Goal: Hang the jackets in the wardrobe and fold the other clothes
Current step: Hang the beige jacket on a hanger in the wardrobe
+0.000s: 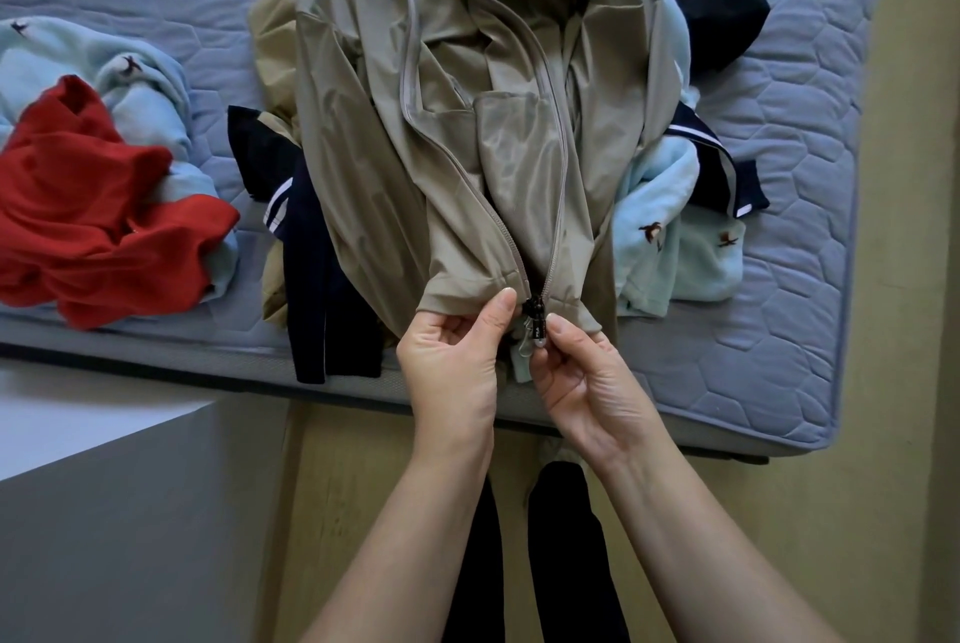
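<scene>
**Colleague:** What are you counting on the bed [779, 123]?

**Operator:** I am seeing one beige jacket [467, 123] lying on top of the heap and one red garment [93, 206] lying well off to the left. I am also counting two areas of pale blue fleece. The left fleece patch [140, 86] is lying behind the red garment. The right fleece patch [670, 247] is lying just beside the jacket. I cannot tell whether they are one piece. Navy clothes [317, 279] are showing from under the jacket on both sides, too tangled for me to count.

**Colleague:** What is holding all of it?

**Operator:** The bed is carrying everything. The jacket's hem is reaching the near edge, towards me.

**Colleague:** And the hands?

**Operator:** My left hand [452, 362] is pinching the hem just left of the zip, with the thumb on top and the fingers curled underneath. My right hand [587, 382] is pinching the pull of the black zip slider [535, 317] at the hem. Above the slider the two rows of teeth are spreading apart.
</scene>
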A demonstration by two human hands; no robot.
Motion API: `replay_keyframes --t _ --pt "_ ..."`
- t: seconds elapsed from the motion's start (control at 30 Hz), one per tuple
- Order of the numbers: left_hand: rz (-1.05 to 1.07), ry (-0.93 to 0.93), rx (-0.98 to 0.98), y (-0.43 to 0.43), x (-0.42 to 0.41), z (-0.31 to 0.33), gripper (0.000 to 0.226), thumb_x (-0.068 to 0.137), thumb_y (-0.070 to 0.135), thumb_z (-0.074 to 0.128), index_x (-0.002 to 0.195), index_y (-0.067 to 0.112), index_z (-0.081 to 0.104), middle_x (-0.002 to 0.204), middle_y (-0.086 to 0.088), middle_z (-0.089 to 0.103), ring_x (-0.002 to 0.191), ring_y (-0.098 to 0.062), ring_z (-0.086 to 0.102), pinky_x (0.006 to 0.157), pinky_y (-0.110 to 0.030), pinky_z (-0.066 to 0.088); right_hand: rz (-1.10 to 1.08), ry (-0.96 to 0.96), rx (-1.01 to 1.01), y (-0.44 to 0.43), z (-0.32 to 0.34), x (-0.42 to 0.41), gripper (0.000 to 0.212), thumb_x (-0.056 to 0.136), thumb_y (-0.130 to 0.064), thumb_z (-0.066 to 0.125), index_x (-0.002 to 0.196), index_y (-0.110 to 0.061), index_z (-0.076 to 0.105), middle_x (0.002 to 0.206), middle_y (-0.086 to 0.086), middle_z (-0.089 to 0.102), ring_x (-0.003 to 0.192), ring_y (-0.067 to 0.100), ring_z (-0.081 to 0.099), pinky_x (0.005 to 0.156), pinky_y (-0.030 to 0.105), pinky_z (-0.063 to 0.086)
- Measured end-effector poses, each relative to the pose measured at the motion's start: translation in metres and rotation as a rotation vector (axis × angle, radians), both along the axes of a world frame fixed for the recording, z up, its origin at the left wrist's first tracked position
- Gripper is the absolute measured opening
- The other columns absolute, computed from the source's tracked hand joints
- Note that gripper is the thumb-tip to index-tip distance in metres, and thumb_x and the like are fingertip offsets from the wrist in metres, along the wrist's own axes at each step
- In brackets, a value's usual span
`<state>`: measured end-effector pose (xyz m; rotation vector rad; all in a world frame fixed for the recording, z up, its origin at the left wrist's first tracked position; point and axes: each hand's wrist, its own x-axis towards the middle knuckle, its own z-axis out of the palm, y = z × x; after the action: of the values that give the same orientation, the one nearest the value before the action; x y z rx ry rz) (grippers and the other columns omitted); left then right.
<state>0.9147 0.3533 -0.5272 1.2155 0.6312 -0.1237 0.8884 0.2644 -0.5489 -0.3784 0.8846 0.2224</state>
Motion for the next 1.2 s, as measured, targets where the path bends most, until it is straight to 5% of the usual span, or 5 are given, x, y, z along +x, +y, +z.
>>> replay_keyframes --t 0.13,0.3,0.87,1.07,1.2 --pt "-0.038 -0.001 0.036 -0.001 -0.001 -0.002 0.014 0.078 -0.01 0.066 0.081 0.004 0.065 0.071 0.003 0.07 0.07 -0.007 0.065 0.069 -0.019 0.053 -0.025 -0.014 0.034 0.0 -0.004 -0.002 0.029 0.043 -0.006 0.085 0.07 -0.005 0.072 0.071 0.007 0.069 0.057 0.009 0.065 0.051 0.017 0.053" --pt "-0.118 -0.031 0.08 0.001 -0.003 -0.004 0.013 0.079 -0.011 0.065 0.083 0.001 0.065 0.073 0.003 0.07 0.072 -0.007 0.065 0.07 -0.018 0.052 -0.021 0.042 -0.016 -0.001 0.0 0.001 0.007 0.061 -0.003 0.069 0.067 -0.007 0.07 0.066 0.003 0.067 0.053 0.006 0.062 0.049 0.014 0.051" --pt "-0.677 0.16 0.238 0.033 0.018 -0.018 0.003 0.087 -0.001 0.062 0.086 -0.004 0.062 0.073 -0.008 0.064 0.056 -0.005 0.061 0.06 -0.017 0.052 0.073 0.121 -0.253 -0.001 -0.003 0.002 0.011 0.083 0.003 0.059 0.08 -0.007 0.06 0.061 0.0 0.065 0.05 0.005 0.054 0.042 0.014 0.038" --pt "-0.984 0.012 0.799 0.034 0.019 -0.021 0.026 0.092 0.02 0.059 0.08 -0.002 0.065 0.072 -0.01 0.067 0.073 -0.022 0.064 0.072 -0.035 0.049 0.062 0.154 -0.3 0.001 0.0 0.005 0.014 0.083 0.005 0.061 0.078 -0.008 0.058 0.058 -0.002 0.065 0.048 0.003 0.056 0.043 0.013 0.04" --pt "-1.062 -0.109 0.856 0.032 0.025 -0.015 0.027 0.091 0.018 0.059 0.078 -0.006 0.061 0.078 -0.014 0.065 0.076 -0.024 0.061 0.072 -0.033 0.045 0.002 0.177 -0.295 0.002 -0.003 0.004 0.015 0.083 0.005 0.061 0.076 -0.008 0.059 0.057 -0.003 0.064 0.05 0.003 0.057 0.047 0.013 0.043"
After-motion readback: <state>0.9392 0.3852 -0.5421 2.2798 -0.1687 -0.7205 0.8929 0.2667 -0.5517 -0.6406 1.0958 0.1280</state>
